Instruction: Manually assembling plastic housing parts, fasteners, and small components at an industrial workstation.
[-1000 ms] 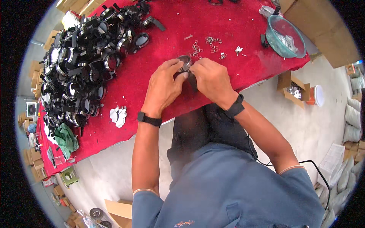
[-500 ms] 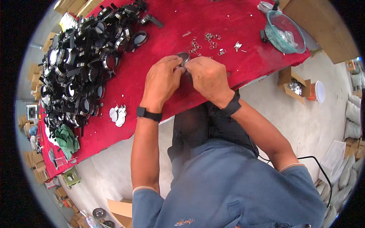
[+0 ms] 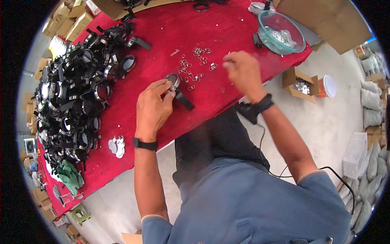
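My left hand point(image 3: 154, 106) pinches a round, metal-rimmed piece point(image 3: 174, 79) above the red cloth. From the piece a black strap point(image 3: 185, 101) hangs toward my lap. To the right, my right hand point(image 3: 246, 74) is raised over the cloth, apart from the piece. Its fingers are curled together and slightly blurred; whatever they may hold is hidden. Small metal wire clips point(image 3: 189, 75) lie scattered between my hands, several of them in a loose group.
A large pile of similar strapped round pieces point(image 3: 75, 87) covers the table's left. White discs point(image 3: 118, 146) lie near its front edge. A teal basin point(image 3: 280, 34) holds clear bags at the far right. Beyond the edge stand a cardboard box point(image 3: 302, 86) and a white-lidded bucket point(image 3: 327, 86).
My right hand has left the round piece and moved right, over where thin white sticks lay. My left hand keeps hold of it, and its strap now shows. The view has shifted.
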`<control>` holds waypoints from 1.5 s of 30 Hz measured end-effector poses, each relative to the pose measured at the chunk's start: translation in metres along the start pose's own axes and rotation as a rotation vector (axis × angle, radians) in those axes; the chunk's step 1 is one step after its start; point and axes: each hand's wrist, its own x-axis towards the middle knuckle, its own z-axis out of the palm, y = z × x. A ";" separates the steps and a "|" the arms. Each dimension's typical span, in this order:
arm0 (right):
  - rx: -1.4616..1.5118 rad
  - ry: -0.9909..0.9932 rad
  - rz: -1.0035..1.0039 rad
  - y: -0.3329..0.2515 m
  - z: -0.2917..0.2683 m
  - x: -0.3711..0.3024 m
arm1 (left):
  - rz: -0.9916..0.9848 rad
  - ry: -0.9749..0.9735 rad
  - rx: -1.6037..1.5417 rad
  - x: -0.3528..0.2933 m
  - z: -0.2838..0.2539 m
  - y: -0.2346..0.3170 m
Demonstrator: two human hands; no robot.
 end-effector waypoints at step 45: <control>0.588 -0.563 -0.131 -0.069 0.050 0.026 | 0.048 0.045 0.117 0.002 0.005 0.008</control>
